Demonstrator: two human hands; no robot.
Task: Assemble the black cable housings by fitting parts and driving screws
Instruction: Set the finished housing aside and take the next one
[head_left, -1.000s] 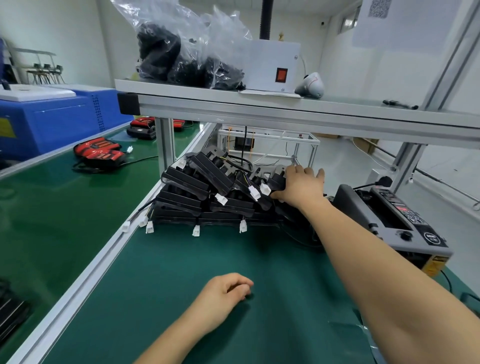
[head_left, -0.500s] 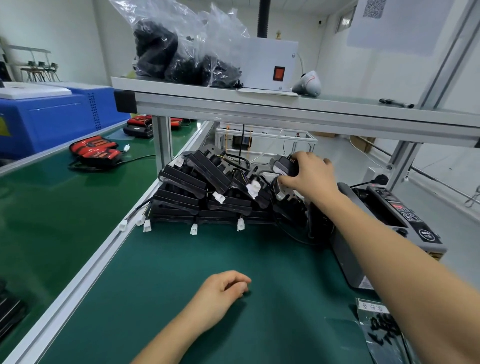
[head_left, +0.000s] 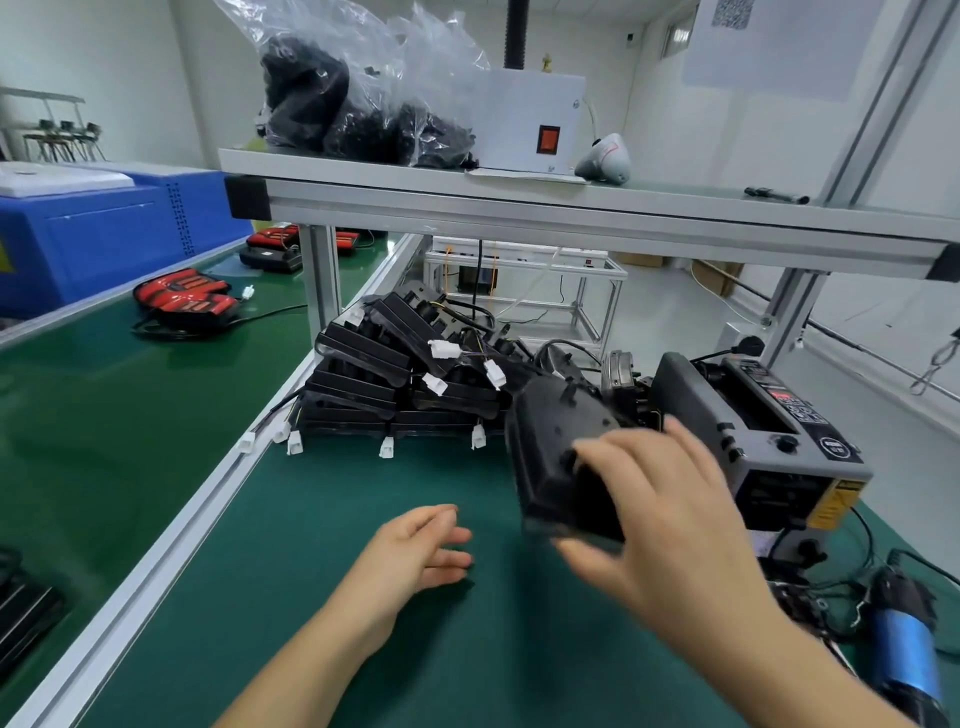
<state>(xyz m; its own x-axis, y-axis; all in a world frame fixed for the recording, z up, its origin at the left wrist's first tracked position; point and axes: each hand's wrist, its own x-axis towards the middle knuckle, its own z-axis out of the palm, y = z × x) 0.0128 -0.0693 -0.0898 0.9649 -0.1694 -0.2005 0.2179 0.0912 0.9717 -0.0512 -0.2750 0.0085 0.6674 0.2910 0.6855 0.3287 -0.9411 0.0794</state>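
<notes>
On the green table (head_left: 322, 597) a pile of black housings (head_left: 395, 374) lies at the back. The right hand (head_left: 670, 525) grips one black housing (head_left: 561, 447) above the table, just beside the grey machine (head_left: 753, 431). The left hand (head_left: 415, 551) rests on the table, empty, with fingers loosely spread.

A grey tape-dispensing machine (head_left: 769, 415) with a black control panel and a yellow warning label stands at the right of the green bench mat (head_left: 322, 597). An aluminium-framed upper shelf (head_left: 571, 218) spans the bench and carries clear plastic bags of black parts (head_left: 358, 98), a white box with an orange rocker switch (head_left: 535, 130), a small white-grey cone-shaped object (head_left: 605, 158) just beside the box, and a black pen-like tool (head_left: 776, 195) farther right. On the adjoining green bench to the left lie red-and-black lamp units (head_left: 182, 301) with trailing leads, near a blue machine cabinet (head_left: 93, 228). A blue-barrelled tool (head_left: 906, 649) lies at the lower right among cables.
</notes>
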